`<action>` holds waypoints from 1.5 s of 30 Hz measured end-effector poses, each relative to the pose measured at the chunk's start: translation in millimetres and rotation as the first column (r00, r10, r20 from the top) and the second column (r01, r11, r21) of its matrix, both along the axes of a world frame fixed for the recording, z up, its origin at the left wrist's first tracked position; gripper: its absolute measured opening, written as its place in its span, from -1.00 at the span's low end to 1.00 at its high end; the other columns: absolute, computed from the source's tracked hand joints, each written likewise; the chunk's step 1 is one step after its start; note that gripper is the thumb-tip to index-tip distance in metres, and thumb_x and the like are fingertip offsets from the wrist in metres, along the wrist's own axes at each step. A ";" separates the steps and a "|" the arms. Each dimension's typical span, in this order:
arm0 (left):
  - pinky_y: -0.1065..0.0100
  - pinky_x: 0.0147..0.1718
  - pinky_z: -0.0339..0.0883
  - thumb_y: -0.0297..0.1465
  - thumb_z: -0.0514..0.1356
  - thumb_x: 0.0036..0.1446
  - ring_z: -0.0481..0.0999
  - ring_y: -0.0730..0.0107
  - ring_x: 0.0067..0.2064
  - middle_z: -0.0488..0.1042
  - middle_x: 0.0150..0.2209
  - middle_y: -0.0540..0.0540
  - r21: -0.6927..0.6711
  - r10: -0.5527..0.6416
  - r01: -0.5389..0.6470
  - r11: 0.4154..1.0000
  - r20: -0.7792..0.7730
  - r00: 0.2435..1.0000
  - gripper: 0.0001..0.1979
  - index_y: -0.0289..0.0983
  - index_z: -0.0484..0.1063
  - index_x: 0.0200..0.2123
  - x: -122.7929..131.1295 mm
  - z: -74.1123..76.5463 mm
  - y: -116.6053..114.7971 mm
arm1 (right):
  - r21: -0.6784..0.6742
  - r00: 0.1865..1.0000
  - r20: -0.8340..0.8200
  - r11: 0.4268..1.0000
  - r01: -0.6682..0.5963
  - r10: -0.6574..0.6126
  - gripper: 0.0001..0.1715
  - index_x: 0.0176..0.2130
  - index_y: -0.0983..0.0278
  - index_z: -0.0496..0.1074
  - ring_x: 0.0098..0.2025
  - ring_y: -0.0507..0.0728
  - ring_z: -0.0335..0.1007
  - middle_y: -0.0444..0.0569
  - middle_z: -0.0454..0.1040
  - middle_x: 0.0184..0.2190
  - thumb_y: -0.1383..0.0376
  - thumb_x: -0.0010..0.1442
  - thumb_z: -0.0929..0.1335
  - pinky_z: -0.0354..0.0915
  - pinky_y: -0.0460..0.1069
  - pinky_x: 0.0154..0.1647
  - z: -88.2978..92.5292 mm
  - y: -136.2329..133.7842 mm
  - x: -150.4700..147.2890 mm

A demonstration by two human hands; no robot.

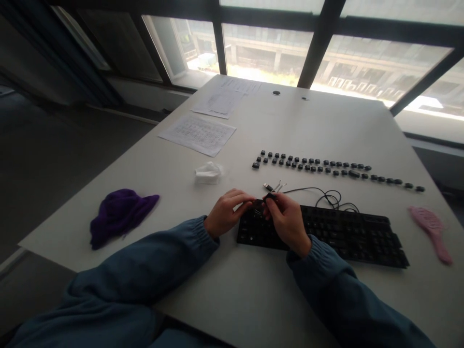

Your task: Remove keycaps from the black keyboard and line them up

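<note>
Extending over the near part of a white table (232,285), two blue sleeves (155,256) lead to a person's bare hands at a black keyboard (340,234). The keyboard lies at a slight slant, its left end beneath the hands. The right hand (288,220) pinches a small black piece (270,196) between thumb and fingers, above the keyboard's far left portion. The left hand (230,210), fingers bent and thumb near the forefinger, is at the far left corner; whether it grips anything cannot be told.

To the right of the keyboard lies a pink hairbrush (431,229), handle toward the viewer; well to the left rests a crumpled purple cloth item (119,215). Just beyond the keyboard, a black cable (328,198) loops loosely, near a thin metal tool (280,186). Farther left is a folded white tissue (208,174).

Beyond the cable, black keycaps (307,167) stand apart in roughly parallel rows, the longest trailing rightward. Printed sheets (199,133) lie toward the far left, and dark-framed windows (268,53) rise behind the table.
</note>
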State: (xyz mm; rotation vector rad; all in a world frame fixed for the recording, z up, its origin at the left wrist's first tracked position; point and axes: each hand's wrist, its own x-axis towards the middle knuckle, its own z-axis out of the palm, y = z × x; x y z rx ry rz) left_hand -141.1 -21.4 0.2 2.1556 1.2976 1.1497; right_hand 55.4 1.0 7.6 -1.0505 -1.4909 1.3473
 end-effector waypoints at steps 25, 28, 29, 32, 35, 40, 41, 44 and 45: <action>0.21 0.00 0.32 -0.44 0.22 0.24 0.41 0.26 -0.06 0.51 -0.13 -0.08 -0.093 -0.029 0.019 0.995 -0.105 0.994 -0.90 -0.21 0.56 -0.24 -3.0 -16.5 7.8 | 0.429 0.945 0.314 0.876 -0.223 0.087 -0.83 -0.29 0.25 0.39 -0.30 0.11 0.40 -0.04 0.43 -0.35 0.35 0.35 0.26 0.32 -0.01 -0.24 -9.9 -8.7 0.4; 0.20 0.01 0.32 -0.44 0.21 0.25 0.40 0.26 -0.06 0.51 -0.13 -0.08 -0.097 -0.024 0.014 0.995 -0.108 0.994 -0.89 -0.21 0.56 -0.23 -3.3 -17.0 8.2 | 0.339 0.962 0.271 0.932 -0.132 0.037 -0.85 -0.28 0.25 0.41 -0.40 0.09 0.41 -0.08 0.44 -0.43 0.30 0.34 0.29 0.36 -0.01 -0.31 -14.9 -7.1 0.7; 0.20 0.01 0.31 -0.44 0.21 0.25 0.40 0.26 -0.06 0.51 -0.13 -0.08 -0.098 -0.020 0.009 0.995 -0.109 0.994 -0.89 -0.20 0.57 -0.23 -3.4 -17.4 8.5 | 0.291 0.967 0.251 0.950 -0.113 0.038 -0.85 -0.28 0.25 0.42 -0.44 0.08 0.41 -0.10 0.45 -0.46 0.27 0.34 0.29 0.36 -0.02 -0.36 -15.9 -6.1 0.7; 0.20 0.02 0.30 -0.42 0.20 0.27 0.39 0.26 -0.06 0.52 -0.12 -0.08 -0.104 -0.027 0.016 0.994 -0.106 0.994 -0.87 -0.19 0.58 -0.22 -3.1 -18.1 9.0 | 0.152 0.990 0.140 0.987 -0.054 0.033 -0.80 -0.27 0.26 0.42 -0.54 0.05 0.40 -0.12 0.46 -0.49 0.20 0.33 0.31 0.38 -0.04 -0.47 -16.6 -3.2 0.0; 0.21 0.03 0.28 -0.39 0.15 0.32 0.39 0.27 -0.06 0.54 -0.11 -0.07 -0.137 -0.061 0.048 0.989 -0.093 0.994 -0.82 -0.19 0.58 -0.17 -1.6 -15.8 7.9 | 0.077 0.997 0.023 0.995 0.068 -0.070 -0.78 -0.24 0.25 0.40 -0.58 0.03 0.39 -0.14 0.46 -0.51 0.16 0.34 0.30 0.37 -0.07 -0.55 -15.2 -1.0 -0.3; 0.14 0.09 0.25 -0.38 0.03 0.37 0.40 0.22 -0.01 0.54 -0.05 -0.12 -0.149 -0.021 0.012 0.989 -0.059 0.998 -0.71 -0.22 0.52 -0.01 2.0 -6.2 2.6 | 0.099 0.999 0.023 0.994 0.036 -0.038 -0.80 -0.26 0.25 0.40 -0.54 0.03 0.42 -0.12 0.48 -0.47 0.17 0.32 0.32 0.40 -0.07 -0.52 -12.5 -1.8 0.2; 0.13 0.11 0.24 -0.35 0.05 0.36 0.40 0.20 0.01 0.54 -0.03 -0.13 -0.135 -0.010 0.003 0.991 -0.050 0.999 -0.72 -0.23 0.50 0.01 2.5 -4.4 1.4 | 0.104 0.999 0.021 0.994 0.037 -0.039 -0.81 -0.26 0.25 0.40 -0.54 0.03 0.42 -0.11 0.48 -0.47 0.17 0.32 0.32 0.40 -0.07 -0.52 -12.1 -2.4 0.2; 0.11 0.11 0.25 -0.24 0.22 0.26 0.42 0.16 0.03 0.54 -0.03 -0.14 -0.101 -0.028 0.023 0.995 -0.047 0.998 -0.69 -0.22 0.49 0.02 3.8 -1.1 -1.0 | 0.117 0.999 -0.006 0.992 0.037 -0.036 -0.82 -0.25 0.25 0.40 -0.54 0.02 0.39 -0.11 0.48 -0.46 0.19 0.33 0.31 0.39 -0.07 -0.52 -12.0 -3.7 0.2; 0.11 0.10 0.26 -0.22 0.26 0.22 0.43 0.15 0.03 0.55 -0.04 -0.14 -0.096 -0.045 0.040 0.995 -0.051 0.998 -0.67 -0.22 0.49 0.02 4.2 -1.0 -1.4 | 0.121 0.999 -0.016 0.992 0.030 -0.028 -0.82 -0.24 0.25 0.41 -0.54 0.01 0.39 -0.11 0.48 -0.45 0.20 0.34 0.31 0.39 -0.08 -0.52 -12.3 -4.0 0.3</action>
